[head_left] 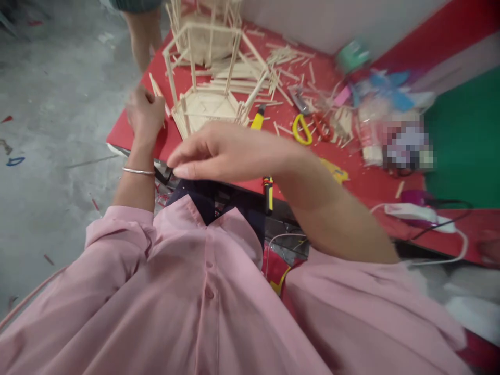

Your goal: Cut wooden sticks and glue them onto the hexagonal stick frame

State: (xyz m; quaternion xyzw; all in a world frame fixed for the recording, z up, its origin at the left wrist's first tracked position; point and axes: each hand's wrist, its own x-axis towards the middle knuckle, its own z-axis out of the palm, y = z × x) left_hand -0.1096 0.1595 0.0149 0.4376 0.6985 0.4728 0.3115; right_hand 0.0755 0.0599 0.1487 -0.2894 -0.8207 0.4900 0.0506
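Observation:
My left hand (144, 112), with a silver bangle at the wrist, is closed at the left edge of the red table. Thin wooden sticks (157, 89) show at its fingers, and it appears to grip them. My right hand (222, 153) reaches across in front of me, palm down. Its fingers and thumb are apart, somewhat blurred, with nothing visible between them. Just beyond it stands a many-sided frame of pale wooden sticks (207, 107), its lower front partly hidden by the right hand. A second stick structure (205, 41) stands behind it.
Loose sticks (242, 78) lie scattered over the red table (125, 127). A yellow-handled cutter (258, 119), yellow scissors (302, 129) and plastic bags (371, 114) are to the right. A white power strip (414, 212) with cords lies near the front edge. Another person's legs (142, 36) are at the far left.

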